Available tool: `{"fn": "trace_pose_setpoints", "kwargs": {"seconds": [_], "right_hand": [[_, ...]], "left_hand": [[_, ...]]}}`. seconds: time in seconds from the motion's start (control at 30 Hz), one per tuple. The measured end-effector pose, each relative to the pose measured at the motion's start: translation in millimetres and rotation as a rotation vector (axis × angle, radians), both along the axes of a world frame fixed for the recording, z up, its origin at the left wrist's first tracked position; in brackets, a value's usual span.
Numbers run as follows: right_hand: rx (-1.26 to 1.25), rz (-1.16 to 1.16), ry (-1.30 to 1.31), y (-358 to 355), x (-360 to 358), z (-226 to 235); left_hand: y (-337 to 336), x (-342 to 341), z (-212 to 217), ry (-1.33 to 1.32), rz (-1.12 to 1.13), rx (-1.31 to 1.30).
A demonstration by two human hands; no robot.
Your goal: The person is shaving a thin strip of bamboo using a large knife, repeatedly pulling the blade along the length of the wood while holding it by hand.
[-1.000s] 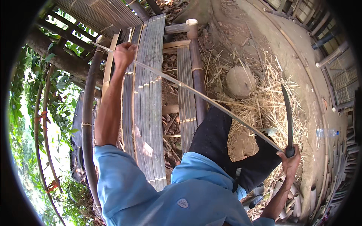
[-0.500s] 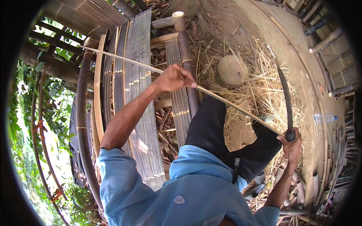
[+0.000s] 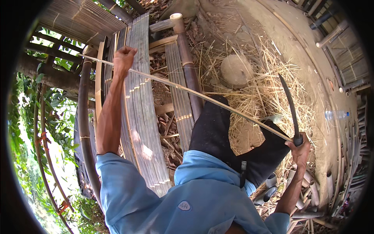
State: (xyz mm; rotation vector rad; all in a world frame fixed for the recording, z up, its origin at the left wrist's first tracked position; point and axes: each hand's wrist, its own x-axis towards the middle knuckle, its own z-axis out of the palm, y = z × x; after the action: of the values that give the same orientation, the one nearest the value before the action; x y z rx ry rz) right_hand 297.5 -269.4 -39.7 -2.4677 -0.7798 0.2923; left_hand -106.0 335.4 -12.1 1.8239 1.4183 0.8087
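Thin pale strip [image 3: 171,83] slants far left to near right over slatted bamboo desk [image 3: 142,113]. Right hand [image 3: 301,151]: fingers wrapped round curved dark knife [image 3: 289,102]. Left hand [image 3: 124,59]: fingers curled, can't tell if gripping strip.

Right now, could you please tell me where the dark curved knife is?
In the head view, the knife is on the right side, its handle in the right hand, its blade against scattered straw behind.

Blue short-sleeved shirt [image 3: 218,201] with small shield-shaped badge [image 3: 184,206], black trousers [image 3: 210,128]
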Motion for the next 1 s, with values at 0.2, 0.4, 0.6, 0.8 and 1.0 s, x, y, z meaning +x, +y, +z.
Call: {"fn": "trace_pose_setpoints", "kwargs": {"seconds": [0.2, 0.4, 0.6, 0.8, 1.0], "right_hand": [[0.128, 0.048, 0.023, 13, -2, 24], [0.244, 0.151, -0.411, 25, 15, 37], [0.298, -0.410, -0.260, -48, -9, 42], [0.058, -0.715, -0.237, -118, -32, -19], [-0.034, -0.611, -0.050, -126, -63, -65]], "left_hand": [[-129, 75, 14, 0.490, -0.867, 0.479], [-195, 136, -15, 0.456, -1.149, 0.469], [-244, 177, 17, 0.309, -1.225, 0.341], [-300, 139, -23, 0.231, -1.181, -0.325], [-350, 85, -77, 0.174, -1.212, -0.278]]}}
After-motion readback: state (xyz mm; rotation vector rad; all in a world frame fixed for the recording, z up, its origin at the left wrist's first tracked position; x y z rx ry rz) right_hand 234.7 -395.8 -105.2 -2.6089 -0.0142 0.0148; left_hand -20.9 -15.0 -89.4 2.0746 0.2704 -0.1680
